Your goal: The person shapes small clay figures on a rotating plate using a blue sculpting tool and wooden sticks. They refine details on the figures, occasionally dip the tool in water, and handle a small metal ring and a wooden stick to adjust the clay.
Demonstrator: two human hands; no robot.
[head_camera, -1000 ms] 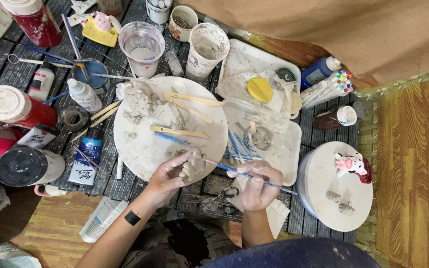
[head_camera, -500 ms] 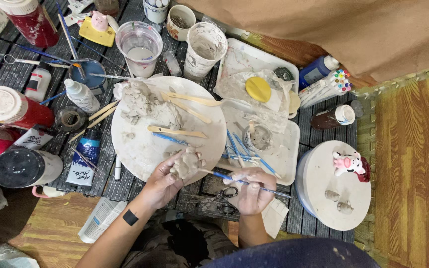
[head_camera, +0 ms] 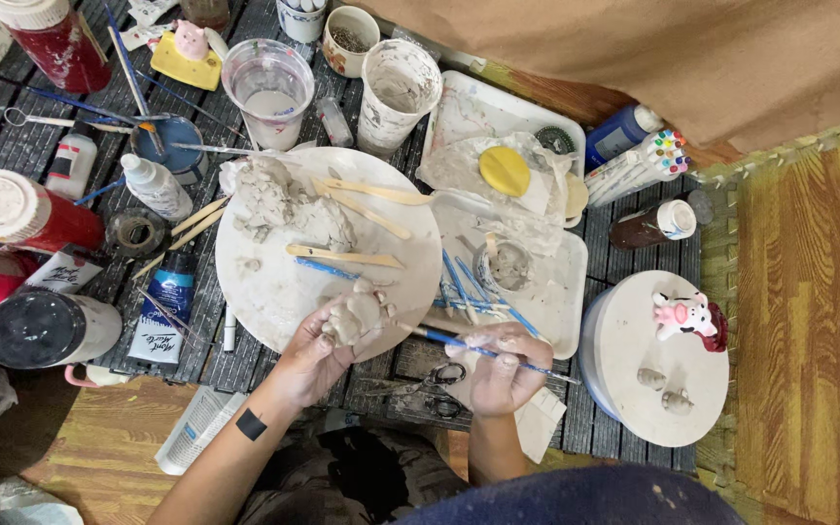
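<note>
My left hand grips a small grey clay figure over the near edge of a round white board. My right hand holds a thin blue-handled brush whose tip points left toward the clay figure. On the board lie a lump of grey clay, wooden modelling sticks and a blue tool.
Red paint jars, plastic cups, a white tray with brushes and a yellow sponge surround the board. A second round board at right carries a painted pink figurine. Scissors lie near my right hand.
Both hands have stayed at the board's near edge. The brush in my right hand has shifted slightly against the clay figure, which has turned a little in my left hand.
</note>
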